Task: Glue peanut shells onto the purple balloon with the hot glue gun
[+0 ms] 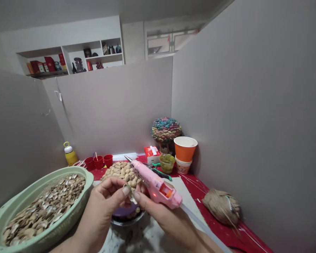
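Note:
Between the thumb and fingers of my left hand is a pale piece of peanut shell. My right hand holds a pink hot glue gun, its metal nozzle pointing up and left and a small red light lit on its side. The right thumb and a finger also touch the shell piece. Right behind the hands stands a dome covered in peanut shells; its lower part shows a purple surface above a dark round base. My hands hide part of it.
At left, a green colander holds many shell halves. Farther back are a yellow bottle, red cups, a tissue pack, a multicoloured mushroom-shaped craft, a green bowl, an orange paper cup and, right, twine. Grey partitions enclose the table.

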`<state>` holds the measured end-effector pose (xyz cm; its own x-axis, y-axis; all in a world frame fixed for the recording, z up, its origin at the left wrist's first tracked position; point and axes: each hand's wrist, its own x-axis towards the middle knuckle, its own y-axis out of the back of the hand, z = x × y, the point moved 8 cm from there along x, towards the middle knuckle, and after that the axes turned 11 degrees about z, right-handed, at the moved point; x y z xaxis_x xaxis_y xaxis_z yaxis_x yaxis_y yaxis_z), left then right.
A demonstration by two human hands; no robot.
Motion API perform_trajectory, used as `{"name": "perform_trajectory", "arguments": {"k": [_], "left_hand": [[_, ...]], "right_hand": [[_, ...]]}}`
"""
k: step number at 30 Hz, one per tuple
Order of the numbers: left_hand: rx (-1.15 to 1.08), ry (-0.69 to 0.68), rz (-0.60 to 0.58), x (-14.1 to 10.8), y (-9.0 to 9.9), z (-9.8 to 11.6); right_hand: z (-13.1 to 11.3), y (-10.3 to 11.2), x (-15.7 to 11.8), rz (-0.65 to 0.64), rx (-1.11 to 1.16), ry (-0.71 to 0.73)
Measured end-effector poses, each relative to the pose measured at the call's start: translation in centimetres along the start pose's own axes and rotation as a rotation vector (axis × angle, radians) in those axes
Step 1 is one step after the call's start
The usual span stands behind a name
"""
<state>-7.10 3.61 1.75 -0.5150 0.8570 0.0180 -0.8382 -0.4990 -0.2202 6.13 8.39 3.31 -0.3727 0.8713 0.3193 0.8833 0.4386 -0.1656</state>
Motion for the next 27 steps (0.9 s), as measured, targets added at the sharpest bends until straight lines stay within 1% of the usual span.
{"name": "perform_trajectory", "arguments": {"k": [5, 8, 11, 14, 16, 18, 19, 23, 25, 27], "left_hand": [[-0.056, 0.084, -0.07, -0.4, -0.1, -0.6], [-0.055, 0.082, -0.099, -0.7, 0.0, -0.5], [-0.055, 0.087, -0.134, -0.9, 0.2, -0.6], [-0.032, 0.058, -0.143, -0.8, 1.0, -1.0], [-0.004, 0.037, -0.149, -0.7, 1.7, -1.3], [0.022, 0.026, -0.142, -0.4, 2.5, -1.4], [0.03, 0.02, -0.121, -0.2, 3.0, -1.3], [0.051, 0.002, 0.034, 1.3, 5.1, -0.8], [0.062, 0.012, 0.082, 2.0, 5.6, -0.8], [0.075, 0.023, 0.103, 2.5, 5.6, -0.9]], "right_hand": [[0.4, 0.0, 0.0, -0.016, 0.016, -0.028], [0.5, -0.7, -0.3, -0.079, 0.044, -0.036], [0.8, -1.7, -0.6, -0.163, 0.12, -0.074], [2.2, -2.3, -0.7, -0.223, 0.135, -0.163], [3.3, -2.2, -0.7, -0.225, 0.109, -0.214], [3.9, -1.8, -0.5, -0.195, 0.118, -0.233], [4.0, -1.5, -0.3, -0.171, 0.128, -0.222], [3.7, 0.6, 0.7, -0.004, 0.056, -0.144], [3.6, 1.5, 1.4, 0.06, 0.008, -0.117], [3.5, 2.0, 2.0, 0.086, 0.004, -0.085]]}}
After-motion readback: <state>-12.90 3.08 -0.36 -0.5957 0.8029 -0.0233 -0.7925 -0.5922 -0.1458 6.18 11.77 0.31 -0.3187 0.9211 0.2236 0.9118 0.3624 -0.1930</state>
